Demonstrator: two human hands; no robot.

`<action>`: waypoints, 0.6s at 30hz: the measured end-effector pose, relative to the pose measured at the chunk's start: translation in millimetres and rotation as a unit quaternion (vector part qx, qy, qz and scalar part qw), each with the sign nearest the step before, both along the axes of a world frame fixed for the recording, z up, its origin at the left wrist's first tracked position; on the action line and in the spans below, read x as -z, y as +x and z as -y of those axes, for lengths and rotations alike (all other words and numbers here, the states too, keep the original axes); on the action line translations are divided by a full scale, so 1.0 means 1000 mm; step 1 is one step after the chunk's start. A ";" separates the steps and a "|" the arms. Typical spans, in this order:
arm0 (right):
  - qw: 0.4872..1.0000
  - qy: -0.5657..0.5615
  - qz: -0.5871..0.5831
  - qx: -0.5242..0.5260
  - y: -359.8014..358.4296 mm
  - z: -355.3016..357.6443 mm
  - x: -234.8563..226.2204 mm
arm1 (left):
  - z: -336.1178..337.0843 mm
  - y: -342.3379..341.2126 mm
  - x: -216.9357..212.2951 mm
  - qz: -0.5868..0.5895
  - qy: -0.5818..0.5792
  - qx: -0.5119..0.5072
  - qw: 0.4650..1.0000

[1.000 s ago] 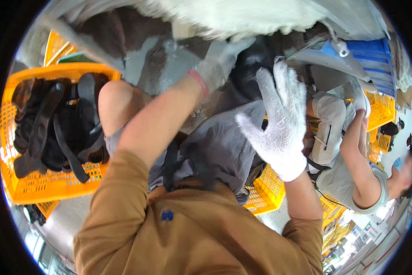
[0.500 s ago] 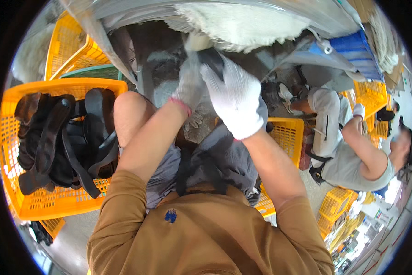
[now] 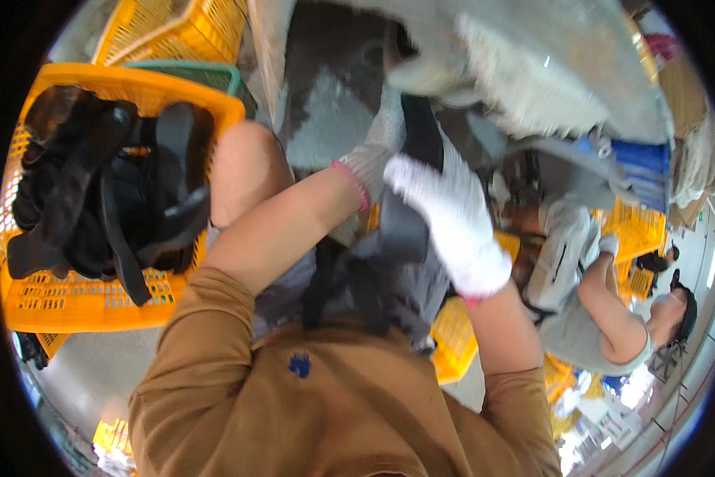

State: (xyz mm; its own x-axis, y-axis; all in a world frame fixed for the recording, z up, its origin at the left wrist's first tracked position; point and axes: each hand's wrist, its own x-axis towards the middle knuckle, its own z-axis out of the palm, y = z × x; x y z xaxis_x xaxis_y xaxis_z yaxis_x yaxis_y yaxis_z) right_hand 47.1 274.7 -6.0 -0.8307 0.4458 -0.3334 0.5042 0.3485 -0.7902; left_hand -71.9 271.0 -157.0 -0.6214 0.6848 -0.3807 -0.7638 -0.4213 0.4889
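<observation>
I hold a long, flat black sole point(image 3: 423, 139) up against a pale rounded part point(image 3: 429, 75) under the hood. My left hand point(image 3: 380, 139), in a grey-white knit glove with a pink cuff edge, is closed at the sole's far end; its fingertips are partly hidden. My right hand point(image 3: 449, 211), in a white glove, is closed over the sole's nearer part and smeared by motion. Beside my left knee, an orange crate point(image 3: 79, 314) is piled with similar black soles point(image 3: 107, 191).
A plastic-sheeted hood point(image 3: 572, 40) with white fluff point(image 3: 524, 83) overhangs my hands. More orange crates point(image 3: 186, 36) stand at the far left, with a green crate point(image 3: 214, 73) by them. On the right sits another person point(image 3: 596, 326). Another orange crate point(image 3: 455, 338) is by my right leg.
My view has shifted, so the hood now sits further right and the left crate higher. My right hand has drawn nearer and apart from the left along the sole.
</observation>
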 end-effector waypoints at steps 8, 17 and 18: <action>0.942 0.287 -0.170 0.039 0.039 0.016 0.061 | -0.018 -0.010 0.064 -0.193 -0.068 0.002 0.979; 0.992 0.101 -0.075 0.034 -0.005 -0.005 0.006 | 0.022 0.059 0.026 0.054 -0.018 0.007 0.998; 0.992 0.119 -0.029 0.001 0.002 -0.005 0.001 | 0.019 0.051 0.019 0.108 0.012 0.022 0.994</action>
State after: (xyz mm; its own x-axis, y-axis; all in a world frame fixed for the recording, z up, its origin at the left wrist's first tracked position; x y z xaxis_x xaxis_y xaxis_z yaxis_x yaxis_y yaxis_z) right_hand 49.2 279.9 -7.4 -0.8444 0.5078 -0.1707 0.4617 0.5282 -0.7126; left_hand -21.0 252.0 -176.5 -0.4966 0.7196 -0.4853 -0.8676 -0.3955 0.3014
